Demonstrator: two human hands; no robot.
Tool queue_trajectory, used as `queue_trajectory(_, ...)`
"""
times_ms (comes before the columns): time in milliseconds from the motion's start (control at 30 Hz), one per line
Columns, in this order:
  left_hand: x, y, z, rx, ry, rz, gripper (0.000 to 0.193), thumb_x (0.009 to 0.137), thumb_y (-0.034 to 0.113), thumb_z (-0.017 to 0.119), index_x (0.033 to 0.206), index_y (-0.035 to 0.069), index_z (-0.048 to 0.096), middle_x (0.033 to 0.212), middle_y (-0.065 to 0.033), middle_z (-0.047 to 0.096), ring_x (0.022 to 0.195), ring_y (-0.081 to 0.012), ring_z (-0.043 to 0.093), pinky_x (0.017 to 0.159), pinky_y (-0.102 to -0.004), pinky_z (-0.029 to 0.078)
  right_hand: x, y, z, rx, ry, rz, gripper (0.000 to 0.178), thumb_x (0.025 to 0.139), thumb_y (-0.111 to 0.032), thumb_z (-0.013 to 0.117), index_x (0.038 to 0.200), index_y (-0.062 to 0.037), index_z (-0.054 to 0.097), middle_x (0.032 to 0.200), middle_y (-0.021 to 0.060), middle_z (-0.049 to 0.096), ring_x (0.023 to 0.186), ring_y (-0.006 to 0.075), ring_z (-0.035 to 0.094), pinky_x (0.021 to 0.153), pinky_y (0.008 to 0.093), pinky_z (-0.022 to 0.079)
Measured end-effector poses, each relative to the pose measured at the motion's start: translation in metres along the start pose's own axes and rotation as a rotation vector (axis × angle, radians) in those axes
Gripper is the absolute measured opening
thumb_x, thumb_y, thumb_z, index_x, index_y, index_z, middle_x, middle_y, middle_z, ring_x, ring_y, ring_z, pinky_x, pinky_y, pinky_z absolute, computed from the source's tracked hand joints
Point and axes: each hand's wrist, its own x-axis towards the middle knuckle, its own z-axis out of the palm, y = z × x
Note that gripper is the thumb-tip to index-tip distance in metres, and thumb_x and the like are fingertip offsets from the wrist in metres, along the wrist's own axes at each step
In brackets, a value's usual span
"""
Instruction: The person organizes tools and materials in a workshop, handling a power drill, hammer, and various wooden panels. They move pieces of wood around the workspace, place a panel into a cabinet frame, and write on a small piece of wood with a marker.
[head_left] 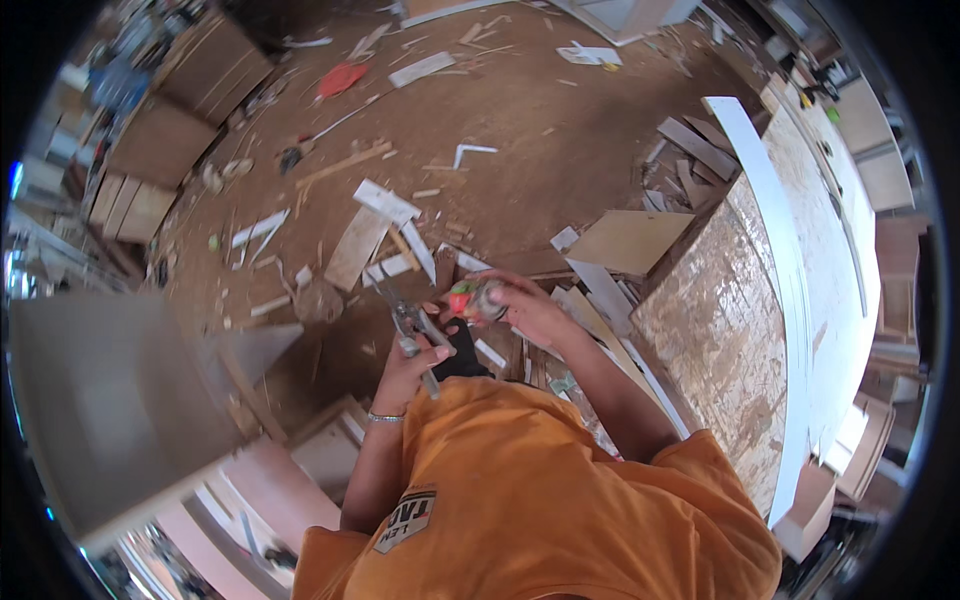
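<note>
My left hand (398,378) is closed round a grey metal hand tool (408,322) with a long thin front end and a handle jutting toward my body; its exact kind is unclear. Just to the right, my right hand (528,308) grips a small clear container (488,298) with red and green on it. Both hands are close together in front of my orange shirt, above the littered floor. Some fingers of the right hand are hidden behind the container.
On the right stands a worn workbench (715,310) with a long white strip (765,220) along it. A grey panel box (115,390) is at my left. Board offcuts (385,202) and a tan panel (630,240) lie on the brown floor (530,130). Stacked cartons (165,140) stand far left.
</note>
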Motion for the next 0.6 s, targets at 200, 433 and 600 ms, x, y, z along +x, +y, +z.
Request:
queue_trajectory(200, 0.276, 0.03, -0.035, -0.338, -0.176, -0.219, 0.051, 0.087, 0.016, 0.063, 0.134, 0.003, 0.047, 0.143, -0.0212, 0.051, 0.13, -0.0313, 0.053, 0.111, -0.0461, 0.04, 0.081, -0.15, -0.094, 0.387, 0.315, -0.204, 0.045, 0.101, -0.044, 0.051, 0.125, -0.0066, 0.057, 0.117, 0.0152, 0.067, 0.103, 0.0263, 0.065, 0.089, 0.0411, 0.051)
queue_trajectory(433, 0.601, 0.097, 0.051, -0.304, -0.369, -0.365, 0.043, 0.089, 0.023, 0.06, 0.126, 0.002, 0.052, 0.132, -0.0202, 0.055, 0.12, -0.0306, 0.055, 0.105, -0.0432, 0.042, 0.069, -0.326, -0.166, 0.3, 0.261, -0.599, 0.07, 0.084, -0.043, 0.073, 0.138, -0.0053, 0.05, 0.117, 0.0131, 0.064, 0.1, 0.0231, 0.064, 0.083, 0.036, 0.051)
queue_trajectory(600, 0.78, 0.111, 0.206, -0.585, -0.516, -0.61, 0.049, 0.086, 0.027, 0.067, 0.127, 0.005, 0.054, 0.121, -0.012, 0.058, 0.113, -0.0273, 0.057, 0.099, -0.0422, 0.044, 0.1, -0.437, -0.323, -0.117, 0.682, -0.459, 0.065, 0.084, -0.039, 0.074, 0.136, -0.0061, 0.053, 0.117, 0.0102, 0.065, 0.101, 0.022, 0.064, 0.084, 0.0345, 0.052)
